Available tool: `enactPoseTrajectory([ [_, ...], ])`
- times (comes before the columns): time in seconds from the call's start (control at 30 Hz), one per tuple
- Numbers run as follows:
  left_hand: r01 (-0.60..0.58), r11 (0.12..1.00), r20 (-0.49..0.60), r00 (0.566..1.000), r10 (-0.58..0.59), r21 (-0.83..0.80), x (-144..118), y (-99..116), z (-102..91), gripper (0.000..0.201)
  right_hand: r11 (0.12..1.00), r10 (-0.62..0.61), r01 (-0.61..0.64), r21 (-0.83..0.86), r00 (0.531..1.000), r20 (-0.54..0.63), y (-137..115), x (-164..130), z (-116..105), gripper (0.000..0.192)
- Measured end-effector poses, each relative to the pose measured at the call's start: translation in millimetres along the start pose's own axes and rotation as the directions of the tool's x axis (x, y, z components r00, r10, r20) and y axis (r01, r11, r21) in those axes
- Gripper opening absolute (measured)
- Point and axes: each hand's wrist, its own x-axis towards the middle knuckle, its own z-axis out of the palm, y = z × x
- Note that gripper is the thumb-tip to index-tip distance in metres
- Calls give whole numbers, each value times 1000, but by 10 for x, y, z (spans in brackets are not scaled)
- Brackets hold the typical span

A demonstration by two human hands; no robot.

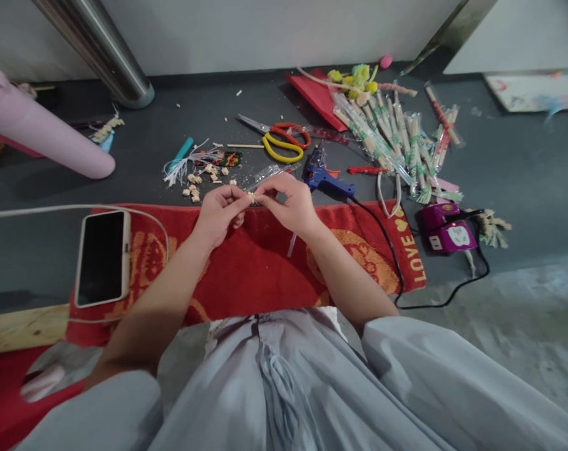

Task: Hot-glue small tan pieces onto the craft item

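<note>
Both hands, left (219,213) and right (290,203), pinch a tiny pale piece (252,197) between fingertips; its axis is too small to tell.

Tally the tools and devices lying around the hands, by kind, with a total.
Scissors: 1
Glue gun: 1
Phone: 1
Purple power plug block: 1
Total: 4
Both hands, left hand and right hand, pinch one small pale piece between them.

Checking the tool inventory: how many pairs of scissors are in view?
1: the scissors, red and yellow handles, lie on the dark floor beyond both hands, left of the blue glue gun. More could be hidden under the chopstick packets.
</note>
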Motion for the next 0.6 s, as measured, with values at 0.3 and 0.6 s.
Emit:
enactPoseTrajectory([
  [0.3, -20, 999, 28, 999, 19, 33, 11, 3, -18, 32, 997, -31, 28, 68, 999, 43, 24, 10, -12, 14],
  [0.6, 74, 996, 70, 995, -78, 58, -3, 43, -25, 28, 995, -75, 65, 71, 987, 144, 27, 5, -35, 21],
])
